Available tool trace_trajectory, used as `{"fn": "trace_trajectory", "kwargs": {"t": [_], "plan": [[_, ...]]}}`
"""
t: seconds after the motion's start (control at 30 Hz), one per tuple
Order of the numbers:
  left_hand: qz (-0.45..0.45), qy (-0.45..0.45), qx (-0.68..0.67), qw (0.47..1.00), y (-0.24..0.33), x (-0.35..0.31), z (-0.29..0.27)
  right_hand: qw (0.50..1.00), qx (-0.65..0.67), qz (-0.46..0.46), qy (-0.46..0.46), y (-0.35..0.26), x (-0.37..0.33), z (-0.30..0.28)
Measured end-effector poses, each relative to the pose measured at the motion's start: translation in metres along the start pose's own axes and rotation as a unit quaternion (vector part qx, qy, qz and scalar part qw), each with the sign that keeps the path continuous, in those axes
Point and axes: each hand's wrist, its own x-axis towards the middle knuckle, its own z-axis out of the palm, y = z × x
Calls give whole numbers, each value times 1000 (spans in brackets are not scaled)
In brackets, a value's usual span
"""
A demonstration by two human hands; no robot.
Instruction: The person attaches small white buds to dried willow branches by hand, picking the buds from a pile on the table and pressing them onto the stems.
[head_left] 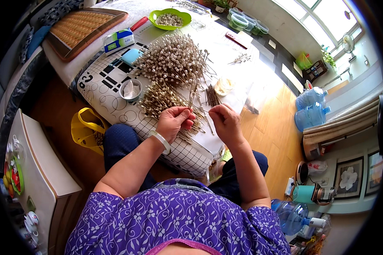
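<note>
My left hand (172, 123), with a pale bangle on its wrist, pinches a few thin brown stems (195, 87) between thumb and fingers. They stand up from the grip, with small round tips at the far end. Close by on the right, my right hand (227, 123) is closed in a pinch; whatever it holds is too small to make out. Behind the hands lies a big heap of stems with whitish bead-like heads (170, 55). A pile of brownish bud-tipped stems (159, 100) lies nearer, beside my left hand. Short dark sticks (211, 96) lie beyond my right hand.
A round tub with cream-coloured contents (224, 86) and a small cup with white material (131, 91) flank the piles. Farther back are a tissue pack (118, 41), a light-blue item (132, 56) and a green bowl of beads (170, 19). A yellow bag (87, 129) stands left of my knee.
</note>
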Motion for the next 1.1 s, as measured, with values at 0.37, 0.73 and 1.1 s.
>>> {"fn": "trace_trajectory", "kwargs": {"t": [0.37,0.73,1.1], "plan": [[-29,11,-23,999,-2,2,-1,996,-68,-53,18,11,1,13],[-11,28,-29,999,-6,3,-1,991,-107,-77,24,7,-3,20],[47,39,-26,998,-10,3,2,998,36,45,14,-9,-16,54]]}}
